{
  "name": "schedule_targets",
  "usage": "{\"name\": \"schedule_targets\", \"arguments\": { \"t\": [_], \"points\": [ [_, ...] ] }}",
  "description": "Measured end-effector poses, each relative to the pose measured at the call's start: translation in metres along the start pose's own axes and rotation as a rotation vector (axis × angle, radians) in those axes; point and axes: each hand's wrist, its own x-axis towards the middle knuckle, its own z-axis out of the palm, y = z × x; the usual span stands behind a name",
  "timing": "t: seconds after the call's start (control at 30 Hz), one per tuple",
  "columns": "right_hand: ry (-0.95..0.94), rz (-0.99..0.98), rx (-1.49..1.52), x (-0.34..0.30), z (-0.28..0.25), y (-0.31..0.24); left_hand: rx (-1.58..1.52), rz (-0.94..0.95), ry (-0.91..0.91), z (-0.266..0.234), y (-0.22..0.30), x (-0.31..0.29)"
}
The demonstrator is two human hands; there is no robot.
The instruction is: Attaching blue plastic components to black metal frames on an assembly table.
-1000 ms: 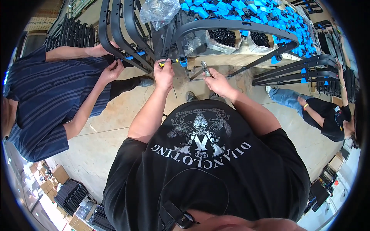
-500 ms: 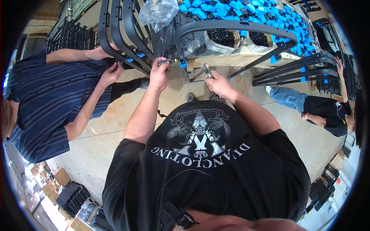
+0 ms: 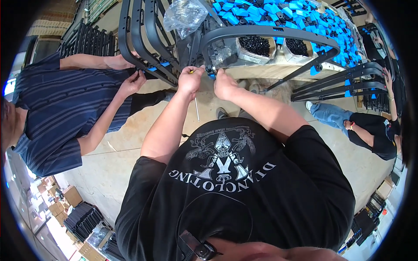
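Both hands [image 3: 208, 82] at workshop frame [image 3: 270, 32]

Wooden bench piled with parts

The wooden bench [image 3: 261, 71] runs across the far side, its front edge pale and bare. Along that edge sit two boxes of black screws [image 3: 257, 45]. Behind them blue plastic pieces [image 3: 278, 11] cover the top to the far edge. A crumpled clear plastic bag [image 3: 185, 15] lies at its left end
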Motion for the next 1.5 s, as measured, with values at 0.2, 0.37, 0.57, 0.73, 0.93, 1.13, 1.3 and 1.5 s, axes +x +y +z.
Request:
{"name": "schedule_targets", "arguments": {
  "t": [0.2,0.37,0.57,0.73,0.93,1.13,1.3,1.5],
  "points": [
    [-0.555,0.248,1.178,-0.003,-0.041,-0.018,-0.093,0.243,0.061,-0.010,-0.039,0.022],
    [-0.147,-0.062,0.144,0.015,0.000,0.002,-0.054,0.151,0.049,0.000,-0.018,0.007],
    [-0.554,0.173,0.850,0.009,-0.025,-0.004,-0.119,0.135,0.024,-0.001,-0.021,0.011],
    [-0.187,0.150,0.453,0.000,-0.032,-0.018,-0.131,0.117,0.034,-0.006,-0.025,0.011],
    [0.133,-0.033,-0.024,0.008,-0.004,0.001,-0.103,0.110,0.002,0.003,-0.021,0.018],
    [-0.599,0.224,0.961,-0.008,-0.047,-0.014,-0.137,0.090,0.018,0.001,-0.019,0.009],
    [-0.227,0.086,0.326,0.004,-0.025,-0.014,-0.095,0.061,0.025,-0.004,-0.017,0.009],
    [-0.095,-0.041,0.087,0.013,-0.001,0.006,-0.117,-0.001,-0.038,0.005,-0.003,0.002]
  ]
}}
